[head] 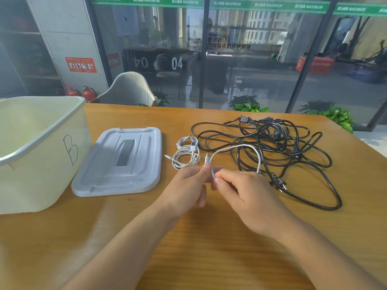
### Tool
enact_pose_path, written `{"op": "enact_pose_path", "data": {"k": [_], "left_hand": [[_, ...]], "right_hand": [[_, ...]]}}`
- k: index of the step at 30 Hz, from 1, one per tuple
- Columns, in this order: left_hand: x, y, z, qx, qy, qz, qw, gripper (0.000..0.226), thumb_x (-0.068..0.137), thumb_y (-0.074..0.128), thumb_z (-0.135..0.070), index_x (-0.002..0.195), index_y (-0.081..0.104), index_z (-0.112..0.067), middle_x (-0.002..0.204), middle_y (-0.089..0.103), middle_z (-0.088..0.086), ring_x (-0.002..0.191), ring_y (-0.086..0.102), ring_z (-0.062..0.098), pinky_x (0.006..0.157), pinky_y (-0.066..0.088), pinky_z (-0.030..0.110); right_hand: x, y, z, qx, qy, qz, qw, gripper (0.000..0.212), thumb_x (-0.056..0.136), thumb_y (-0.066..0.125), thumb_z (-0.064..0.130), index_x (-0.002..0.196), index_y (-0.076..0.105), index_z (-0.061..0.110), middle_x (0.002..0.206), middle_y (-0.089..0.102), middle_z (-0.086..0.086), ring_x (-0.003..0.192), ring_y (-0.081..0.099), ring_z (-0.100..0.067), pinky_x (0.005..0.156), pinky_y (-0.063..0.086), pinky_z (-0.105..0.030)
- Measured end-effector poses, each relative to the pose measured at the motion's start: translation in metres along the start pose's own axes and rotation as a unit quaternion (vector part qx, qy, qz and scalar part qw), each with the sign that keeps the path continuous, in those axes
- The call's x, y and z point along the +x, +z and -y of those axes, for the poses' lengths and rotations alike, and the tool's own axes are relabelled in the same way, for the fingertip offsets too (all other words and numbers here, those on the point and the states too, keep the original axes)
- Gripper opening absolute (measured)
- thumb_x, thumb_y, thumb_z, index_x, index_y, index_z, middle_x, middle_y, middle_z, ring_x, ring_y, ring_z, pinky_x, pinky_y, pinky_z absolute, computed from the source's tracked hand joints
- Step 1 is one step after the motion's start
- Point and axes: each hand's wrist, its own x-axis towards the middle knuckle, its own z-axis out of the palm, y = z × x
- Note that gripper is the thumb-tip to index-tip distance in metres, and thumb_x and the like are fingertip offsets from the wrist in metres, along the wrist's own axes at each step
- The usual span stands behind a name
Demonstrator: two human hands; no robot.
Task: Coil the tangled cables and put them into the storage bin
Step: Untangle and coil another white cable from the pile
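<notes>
White cable [236, 147] is in hand: left hand [188, 185] pinches its plug end, right hand [245, 191] pinches the cord just beside it, loop arcing over the black tangle [272, 151] far right. Looks like coiling has just begun. Next: wrap it into loops without snagging the black cords. One small white coil [186, 152] sits done (apparently) beside the lid [119, 162]; open bin [41, 151] at left.
</notes>
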Motion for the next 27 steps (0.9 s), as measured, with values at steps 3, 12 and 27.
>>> {"op": "enact_pose_path", "data": {"k": [3, 12, 27], "left_hand": [[-0.001, 0.002, -0.003, -0.060, -0.003, 0.002, 0.998, 0.043, 0.112, 0.037, -0.042, 0.119, 0.076, -0.026, 0.081, 0.069, -0.008, 0.064, 0.056, 0.010, 0.063, 0.045, 0.020], [0.003, 0.002, -0.003, -0.183, 0.020, -0.001, 0.983, 0.041, 0.112, 0.037, -0.041, 0.131, 0.068, -0.023, 0.124, 0.075, -0.003, 0.110, 0.073, 0.023, 0.082, 0.045, 0.038], [-0.004, -0.016, -0.012, -0.189, 0.043, 0.182, 0.964, 0.047, 0.110, 0.040, -0.040, 0.120, 0.076, -0.012, 0.095, 0.078, 0.004, 0.036, 0.026, 0.004, 0.049, 0.035, 0.013]], "right_hand": [[0.000, 0.003, 0.007, 0.011, -0.015, 0.010, 1.000, 0.035, 0.108, 0.047, 0.032, 0.075, 0.054, 0.042, 0.071, 0.060, 0.028, 0.066, 0.054, -0.003, 0.060, 0.037, -0.020], [-0.003, 0.014, 0.022, 0.025, -0.003, 0.110, 0.994, 0.026, 0.109, 0.045, 0.033, 0.086, 0.055, 0.040, 0.064, 0.055, 0.018, 0.067, 0.055, -0.008, 0.072, 0.048, -0.039], [0.008, 0.003, -0.032, -0.039, 0.077, 0.129, 0.988, 0.067, 0.086, 0.041, 0.083, 0.068, 0.058, 0.021, 0.061, 0.060, 0.006, 0.058, 0.054, -0.011, 0.061, 0.045, -0.035]]}}
